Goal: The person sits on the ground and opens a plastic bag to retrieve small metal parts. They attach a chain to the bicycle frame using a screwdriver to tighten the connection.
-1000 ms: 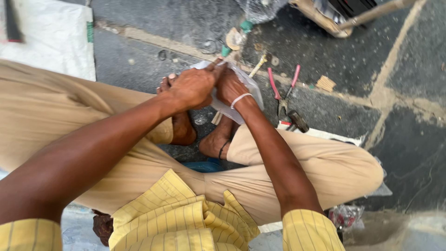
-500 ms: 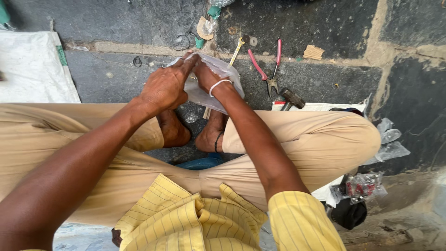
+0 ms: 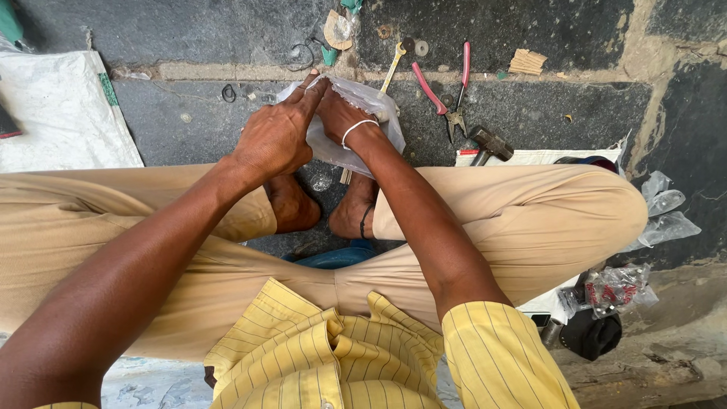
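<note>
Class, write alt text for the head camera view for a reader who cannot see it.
Both hands, left hand and right hand, grip a clear plastic bag above the seated person's bare feet. Red-handled pliers, a hammer and a spanner lie on the stone floor.

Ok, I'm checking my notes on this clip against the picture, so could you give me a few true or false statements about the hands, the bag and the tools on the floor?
1. Both hands are on the clear plastic bag. True: the left hand and the right hand grip it together.
2. The red-handled pliers are held in the right hand. False: they lie on the stone floor, to the right of the bag.
3. A hammer lies near the pliers. True.
4. The person wears shoes. False: the feet are bare.
5. The right wrist carries a white band. True.
6. The white sack covers the person's lap. False: it lies on the floor at the left.
</note>
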